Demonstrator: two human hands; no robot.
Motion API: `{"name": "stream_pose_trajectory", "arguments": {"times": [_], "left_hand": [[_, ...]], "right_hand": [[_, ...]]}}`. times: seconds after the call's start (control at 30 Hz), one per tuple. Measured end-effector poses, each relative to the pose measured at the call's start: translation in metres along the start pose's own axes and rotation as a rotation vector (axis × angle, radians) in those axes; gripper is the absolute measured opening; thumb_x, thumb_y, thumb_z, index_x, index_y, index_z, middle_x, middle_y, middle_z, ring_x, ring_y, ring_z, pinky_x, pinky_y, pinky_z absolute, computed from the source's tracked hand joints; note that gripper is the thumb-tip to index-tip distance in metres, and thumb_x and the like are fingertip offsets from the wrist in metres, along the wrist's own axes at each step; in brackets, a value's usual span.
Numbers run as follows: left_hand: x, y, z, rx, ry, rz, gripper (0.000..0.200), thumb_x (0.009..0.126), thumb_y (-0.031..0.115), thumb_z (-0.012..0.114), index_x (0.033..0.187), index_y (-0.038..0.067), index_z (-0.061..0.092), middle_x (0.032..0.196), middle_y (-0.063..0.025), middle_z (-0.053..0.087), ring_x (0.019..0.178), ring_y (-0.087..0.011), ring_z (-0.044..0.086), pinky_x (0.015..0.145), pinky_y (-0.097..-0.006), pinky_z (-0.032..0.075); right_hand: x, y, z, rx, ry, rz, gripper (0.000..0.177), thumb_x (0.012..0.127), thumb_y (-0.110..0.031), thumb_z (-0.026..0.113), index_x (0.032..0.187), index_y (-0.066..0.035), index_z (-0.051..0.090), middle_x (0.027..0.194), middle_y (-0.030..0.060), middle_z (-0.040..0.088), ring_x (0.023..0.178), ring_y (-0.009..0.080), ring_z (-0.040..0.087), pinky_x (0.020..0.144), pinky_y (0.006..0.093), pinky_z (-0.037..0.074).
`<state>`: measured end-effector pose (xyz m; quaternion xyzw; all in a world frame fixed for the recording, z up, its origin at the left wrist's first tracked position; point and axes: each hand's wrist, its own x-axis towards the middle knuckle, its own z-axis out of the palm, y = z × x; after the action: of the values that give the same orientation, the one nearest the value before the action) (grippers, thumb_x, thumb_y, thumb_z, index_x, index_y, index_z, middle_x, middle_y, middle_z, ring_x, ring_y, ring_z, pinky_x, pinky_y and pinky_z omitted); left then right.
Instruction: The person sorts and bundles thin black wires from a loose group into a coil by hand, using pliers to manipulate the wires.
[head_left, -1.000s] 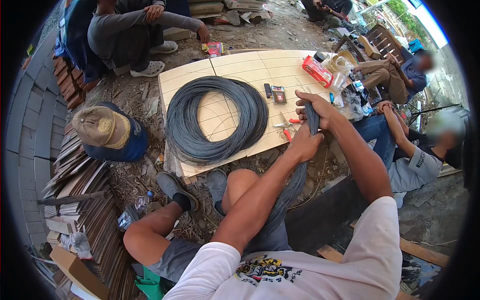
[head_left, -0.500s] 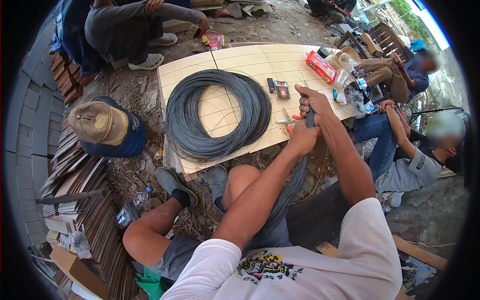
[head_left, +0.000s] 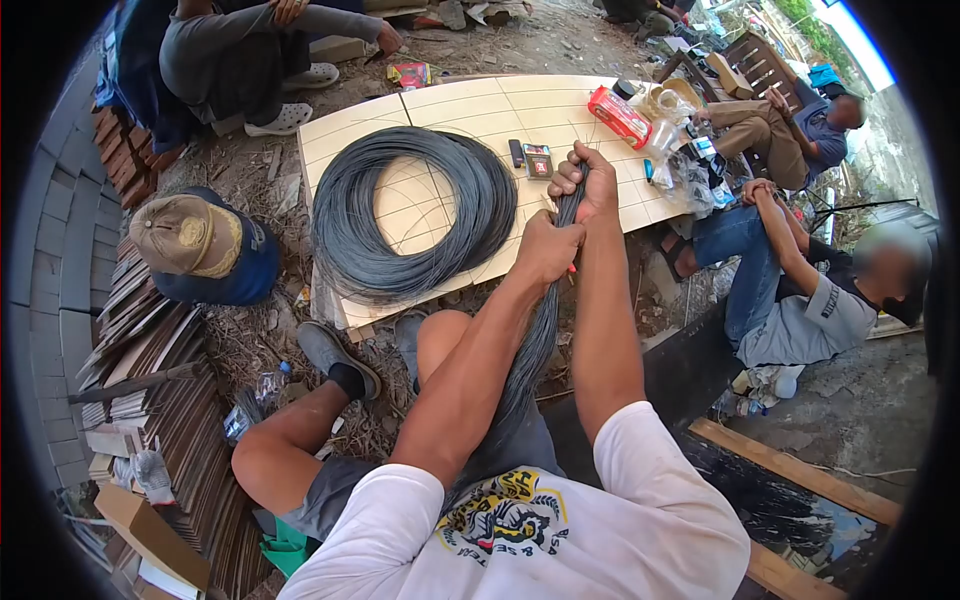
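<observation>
A bundle of dark thin wires runs up from my lap through both fists. My left hand is closed round the bundle, just below my right hand, which grips it near its upper end. Some loose wire tips stick up above the right fist. Beyond my hands, a large coil of dark wire lies on the light wooden board. Close to my right hand are a dark red cigarette pack and a small black lighter-like object. Pliers are mostly hidden behind my hands; a bit of red handle shows.
A red packet, cups and plastic bags crowd the board's right end. A cap rests on a blue container to the left, beside stacked thin boards. People sit at the far left and right.
Both hands, still gripping the wire bundle, have drawn closer to my body's midline, and the bundle stands in front of the pliers. The whole view has shifted slightly.
</observation>
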<state>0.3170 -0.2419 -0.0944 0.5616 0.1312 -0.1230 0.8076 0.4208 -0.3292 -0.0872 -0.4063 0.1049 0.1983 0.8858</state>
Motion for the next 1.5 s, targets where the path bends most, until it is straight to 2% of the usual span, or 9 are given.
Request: {"name": "stream_pose_trajectory", "arguments": {"times": [0.33,0.47,0.57,0.87,1.03,1.1,1.17,1.33,1.5], "left_hand": [[0.0,-0.003,0.008,0.031,0.005,0.054,0.019,0.079,0.016,0.061,0.087,0.0,0.052,0.065,-0.0044,0.052,0.043,-0.0131,0.046,0.04,-0.0297,0.037],[-0.006,0.004,0.006,-0.137,-0.05,-0.03,0.012,0.081,0.012,0.059,0.082,0.003,0.052,0.062,-0.0013,0.048,0.043,-0.0108,0.043,0.039,-0.029,0.037],[-0.007,0.01,-0.002,-0.2,-0.071,-0.032,0.011,0.082,0.011,0.06,0.081,0.003,0.052,0.061,-0.0012,0.048,0.043,-0.0103,0.043,0.039,-0.0288,0.037],[-0.004,0.023,-0.002,-0.188,-0.129,-0.017,0.015,0.085,0.008,0.063,0.078,-0.002,0.055,0.062,-0.0083,0.057,0.049,-0.0196,0.061,0.046,-0.0323,0.05],[-0.015,0.053,-0.011,0.252,-0.292,-0.066,0.029,0.086,0.024,0.07,0.086,-0.004,0.064,0.075,-0.0126,0.068,0.063,-0.0206,0.069,0.063,-0.0339,0.056],[-0.018,0.051,-0.026,0.263,-0.354,-0.08,0.062,0.084,0.046,0.073,0.11,-0.009,0.058,0.091,-0.018,0.069,0.074,-0.0226,0.07,0.069,-0.0367,0.056],[-0.049,0.057,-0.049,0.327,-0.179,-0.225,0.131,0.074,0.07,0.071,0.151,-0.006,-0.002,0.126,-0.0283,0.058,0.099,-0.032,0.068,0.085,-0.0409,0.053],[-0.204,-0.003,-0.126,0.23,0.026,0.237,0.083,0.094,0.042,0.065,0.153,0.003,0.021,0.133,-0.018,0.055,0.12,-0.0206,0.054,0.104,-0.0355,0.041],[-0.364,-0.089,-0.126,0.473,-0.017,-0.012,0.095,0.075,0.05,0.081,0.144,0.002,0.039,0.129,-0.018,0.059,0.12,-0.0272,0.057,0.104,-0.0406,0.043]], "right_hand": [[-0.002,-0.017,0.031,-0.331,-0.084,0.222,0.036,0.094,-0.042,0.062,0.078,-0.011,0.054,0.054,-0.0021,0.045,0.044,0.012,0.043,0.05,0.0282,0.043],[0.001,-0.035,0.019,-0.606,-0.096,0.217,0.118,0.079,-0.08,0.055,0.151,0.005,0.016,0.118,0.0324,0.058,0.096,0.0316,0.067,0.08,0.0396,0.055],[-0.031,-0.042,0.002,-0.762,0.091,-0.053,0.121,0.079,-0.086,0.045,0.155,0.001,0.007,0.141,0.0336,0.042,0.133,0.0391,0.044,0.105,0.0481,0.036],[-0.2,0.112,-0.007,-0.063,-0.058,0.162,0.072,0.09,-0.051,0.066,0.141,-0.005,0.043,0.122,0.0115,0.059,0.107,0.0256,0.06,0.09,0.0418,0.049],[-0.208,0.088,0.008,-0.072,-0.112,0.239,0.018,0.093,-0.029,0.067,0.091,-0.013,0.059,0.075,0.0019,0.058,0.069,0.0186,0.06,0.067,0.0348,0.049],[-0.215,0.089,0.015,-0.056,-0.053,0.251,0.029,0.097,-0.032,0.061,0.076,-0.016,0.049,0.059,-0.0034,0.044,0.055,0.0132,0.048,0.056,0.0301,0.043],[-0.218,0.089,0.009,0.073,-0.093,0.212,0.034,0.101,-0.035,0.055,0.074,-0.017,0.046,0.056,-0.006,0.036,0.05,0.0098,0.039,0.052,0.0275,0.037],[-0.221,0.075,-0.003,0.023,-0.128,0.147,0.038,0.101,-0.038,0.053,0.072,-0.017,0.04,0.054,-0.0059,0.032,0.048,0.0087,0.034,0.052,0.0273,0.034],[-0.222,0.064,0.023,-0.035,-0.141,0.134,0.037,0.101,-0.035,0.054,0.072,-0.017,0.041,0.055,-0.0061,0.032,0.049,0.0083,0.032,0.053,0.0274,0.034]]}}
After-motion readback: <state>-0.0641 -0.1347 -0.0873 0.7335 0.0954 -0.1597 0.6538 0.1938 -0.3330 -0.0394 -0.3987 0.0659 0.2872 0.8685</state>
